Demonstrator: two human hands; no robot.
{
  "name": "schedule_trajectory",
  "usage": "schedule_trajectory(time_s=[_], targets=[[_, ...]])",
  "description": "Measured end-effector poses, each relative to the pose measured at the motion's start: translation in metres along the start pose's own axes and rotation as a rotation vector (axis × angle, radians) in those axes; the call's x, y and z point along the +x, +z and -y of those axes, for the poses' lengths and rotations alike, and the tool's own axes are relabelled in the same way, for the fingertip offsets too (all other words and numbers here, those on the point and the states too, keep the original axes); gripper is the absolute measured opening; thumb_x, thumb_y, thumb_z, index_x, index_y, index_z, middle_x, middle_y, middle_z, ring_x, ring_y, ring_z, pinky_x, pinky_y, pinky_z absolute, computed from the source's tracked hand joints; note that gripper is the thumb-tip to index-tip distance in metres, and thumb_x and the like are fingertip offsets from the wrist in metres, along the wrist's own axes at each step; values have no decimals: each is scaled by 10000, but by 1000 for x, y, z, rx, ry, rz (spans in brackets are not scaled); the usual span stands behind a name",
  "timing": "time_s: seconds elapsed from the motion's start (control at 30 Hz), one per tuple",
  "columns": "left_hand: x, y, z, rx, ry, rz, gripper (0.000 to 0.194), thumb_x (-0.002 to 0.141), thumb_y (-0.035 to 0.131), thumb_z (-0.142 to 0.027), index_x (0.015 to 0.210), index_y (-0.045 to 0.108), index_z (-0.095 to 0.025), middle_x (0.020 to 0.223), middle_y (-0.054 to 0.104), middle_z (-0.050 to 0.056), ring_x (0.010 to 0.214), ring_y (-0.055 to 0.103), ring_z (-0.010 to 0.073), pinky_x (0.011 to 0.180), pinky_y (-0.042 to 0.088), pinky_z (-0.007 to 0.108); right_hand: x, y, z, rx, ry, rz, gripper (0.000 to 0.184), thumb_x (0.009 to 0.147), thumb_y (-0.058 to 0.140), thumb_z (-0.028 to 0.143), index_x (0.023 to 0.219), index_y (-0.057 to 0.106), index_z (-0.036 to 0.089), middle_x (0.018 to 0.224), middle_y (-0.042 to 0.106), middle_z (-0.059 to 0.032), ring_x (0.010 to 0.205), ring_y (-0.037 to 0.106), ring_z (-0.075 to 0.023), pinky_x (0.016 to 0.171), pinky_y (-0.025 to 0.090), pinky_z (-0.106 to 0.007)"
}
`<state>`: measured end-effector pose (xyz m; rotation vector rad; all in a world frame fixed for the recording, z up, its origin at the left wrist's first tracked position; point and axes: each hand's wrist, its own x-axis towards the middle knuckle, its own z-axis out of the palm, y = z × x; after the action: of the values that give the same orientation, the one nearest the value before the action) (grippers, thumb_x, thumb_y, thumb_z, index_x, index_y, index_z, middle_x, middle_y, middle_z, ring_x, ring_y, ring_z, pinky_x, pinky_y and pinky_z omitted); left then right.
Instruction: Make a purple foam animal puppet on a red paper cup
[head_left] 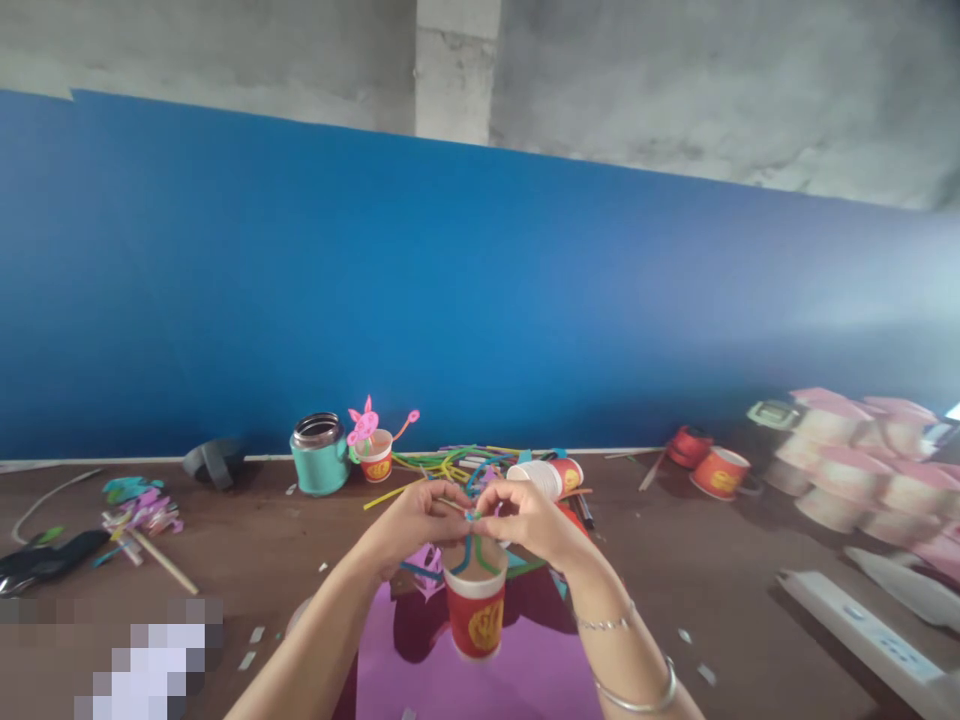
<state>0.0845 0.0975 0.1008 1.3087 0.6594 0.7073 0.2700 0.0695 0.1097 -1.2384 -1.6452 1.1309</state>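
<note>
A red paper cup point(475, 612) with a white rim and a yellow print stands upright on a purple sheet point(540, 665). Out of its mouth rise a blue pipe cleaner point(463, 562) and a green pipe cleaner point(481, 555). Above the rim, my left hand point(429, 520) and my right hand point(521, 518) meet fingertip to fingertip, both closed in a pinch on the pipe cleaners' upper ends. My fingers partly cover the small bit where the ends meet. Further lengths of blue and green stick out sideways behind the cup.
Loose pipe cleaners point(450, 465) and a lying stack of paper cups point(544, 478) are behind my hands. A teal flask point(320, 462) stands beside a decorated cup point(376, 462). Paper scraps point(142, 510) lie left; stacked pink-topped cups point(847, 465) and a power strip point(862, 625) are right.
</note>
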Motion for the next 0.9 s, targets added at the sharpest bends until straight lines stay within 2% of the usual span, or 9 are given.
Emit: schedule_trajectory(time_s=[0.1, 0.3, 0.43, 0.53, 0.63, 0.77, 0.9], targets=[[-5, -1, -3, -91, -59, 91, 271, 547, 822, -272, 677, 633, -127, 549, 630, -8, 502, 559, 90, 522, 413, 197, -4, -1, 2, 167, -12, 142, 212, 594, 786, 281, 668, 635, 152, 640, 554, 30, 570, 465, -81, 519, 340, -208], [-6, 4, 3, -247, -58, 248, 254, 517, 843, -262, 636, 670, -119, 525, 630, -7, 437, 527, 68, 457, 382, 175, -8, 5, 4, 421, -70, 312, 215, 546, 827, 253, 596, 645, 152, 675, 582, 18, 628, 530, -101, 600, 397, -235], [-8, 2, -4, -221, -44, 195, 272, 551, 827, -299, 680, 669, -119, 559, 641, 0, 467, 539, 72, 481, 382, 178, -7, 4, 2, 432, -39, 233, 236, 548, 828, 288, 613, 652, 146, 651, 576, 21, 578, 516, -86, 547, 372, -218], [-11, 0, -13, -79, -23, 141, 259, 580, 809, -295, 723, 668, -130, 587, 643, -10, 497, 529, 66, 502, 364, 175, -5, 3, 1, 306, -5, 120, 259, 577, 808, 338, 632, 653, 138, 597, 558, 28, 524, 471, -69, 492, 327, -201], [-12, 0, -18, 90, -7, 74, 249, 583, 799, -311, 676, 656, -130, 547, 617, -22, 477, 498, 70, 489, 339, 189, -4, 3, 4, 201, -2, 41, 287, 588, 792, 383, 632, 652, 136, 572, 549, 28, 505, 447, -65, 472, 311, -197], [-10, 3, -17, 102, 45, -2, 303, 589, 782, -383, 647, 632, -127, 521, 582, -24, 472, 480, 79, 491, 338, 208, -6, 1, 10, 165, -10, 21, 310, 666, 720, 450, 715, 678, 147, 607, 574, 12, 540, 473, -81, 497, 348, -207], [-10, 7, -17, 87, 39, -21, 335, 580, 775, -424, 628, 619, -131, 480, 543, -36, 458, 457, 79, 480, 327, 207, -8, 0, 13, 122, 31, 15, 288, 610, 769, 391, 728, 648, 158, 597, 561, 32, 514, 446, -71, 471, 328, -198]])
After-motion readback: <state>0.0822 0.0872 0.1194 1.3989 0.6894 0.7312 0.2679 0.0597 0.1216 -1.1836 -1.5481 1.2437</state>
